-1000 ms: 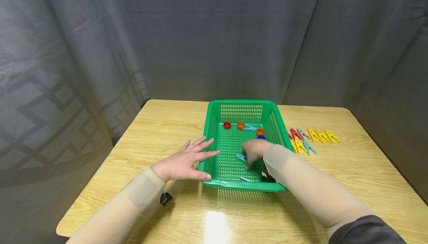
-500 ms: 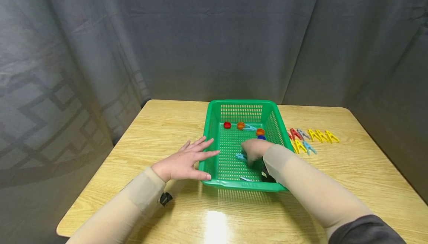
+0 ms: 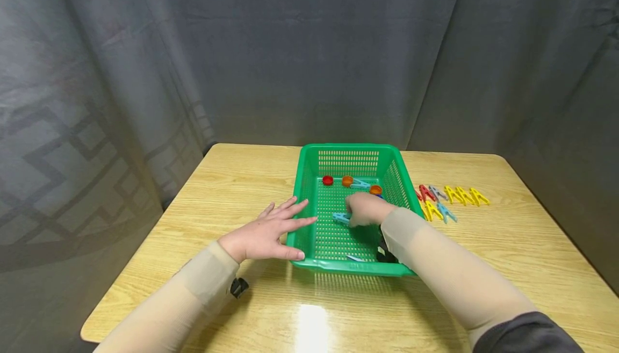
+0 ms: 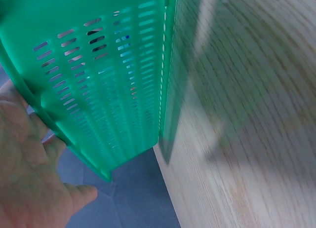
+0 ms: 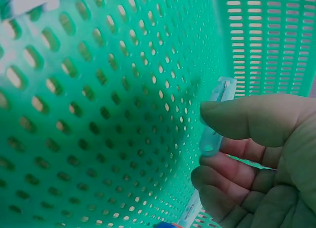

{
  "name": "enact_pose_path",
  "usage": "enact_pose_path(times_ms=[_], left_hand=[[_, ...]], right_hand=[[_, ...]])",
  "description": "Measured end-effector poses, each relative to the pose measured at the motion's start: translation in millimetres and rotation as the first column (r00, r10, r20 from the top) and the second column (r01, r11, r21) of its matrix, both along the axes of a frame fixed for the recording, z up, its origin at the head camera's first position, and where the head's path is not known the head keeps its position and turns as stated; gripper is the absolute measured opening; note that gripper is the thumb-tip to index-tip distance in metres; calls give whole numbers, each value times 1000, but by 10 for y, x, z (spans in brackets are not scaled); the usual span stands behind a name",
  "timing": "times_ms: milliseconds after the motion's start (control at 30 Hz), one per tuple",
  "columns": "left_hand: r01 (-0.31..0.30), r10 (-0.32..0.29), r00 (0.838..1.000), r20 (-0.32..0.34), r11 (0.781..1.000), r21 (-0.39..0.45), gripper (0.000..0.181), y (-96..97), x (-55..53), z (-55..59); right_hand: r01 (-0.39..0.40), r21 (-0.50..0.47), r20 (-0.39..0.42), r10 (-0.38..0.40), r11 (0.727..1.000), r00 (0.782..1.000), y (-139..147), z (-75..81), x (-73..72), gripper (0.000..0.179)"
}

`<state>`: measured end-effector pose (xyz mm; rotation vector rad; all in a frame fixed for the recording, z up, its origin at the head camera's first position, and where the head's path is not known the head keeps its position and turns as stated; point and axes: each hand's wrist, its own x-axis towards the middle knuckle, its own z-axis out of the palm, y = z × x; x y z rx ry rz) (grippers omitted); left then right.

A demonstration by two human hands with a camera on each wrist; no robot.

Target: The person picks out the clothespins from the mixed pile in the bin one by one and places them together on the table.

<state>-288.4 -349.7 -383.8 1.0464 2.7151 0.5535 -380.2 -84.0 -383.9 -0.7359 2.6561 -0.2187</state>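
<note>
Inside the green basket [image 3: 333, 268], my right hand [image 3: 366, 209] pinches a light blue clothespin [image 3: 341, 217] between thumb and fingers. The right wrist view shows this clothespin [image 5: 217, 117] side-on, above the perforated floor. My left hand [image 3: 271, 233] lies spread over the basket's left rim, fingers straight; in the left wrist view its fingers reach along the rim's edge. At the basket's far end lie a red bottle cap [image 3: 328, 180], two orange caps [image 3: 347, 181] and another light blue clothespin [image 3: 360, 184]. A dark blue cap is mostly hidden by my right hand.
A pale blue piece [image 3: 355, 258] lies on the basket floor near the front wall. Right of the basket, on the wooden table [image 3: 232, 181], are yellow clothespins [image 3: 479, 197], a red one [image 3: 426, 192], a grey one [image 3: 438, 193] and a blue one [image 3: 446, 213]. Grey curtains hang behind.
My right hand has moved toward the far end of the basket, carrying the light blue clothespin, and now covers most of the dark blue cap. The left hand has stayed put.
</note>
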Motion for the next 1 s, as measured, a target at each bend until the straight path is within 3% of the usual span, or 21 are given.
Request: enact_pose_path(times_ms=[567,1000], left_hand=[[-2,2,1000,-7,1000,-15,78,-17,-19,9],[-4,5,1000,11,1000,-21,78,-1,-9,21]], right_hand=[[18,-150,-2,-18,988,1000,0,135,3,32],[26,-192,30,-20,981,999,86,390,55,26]])
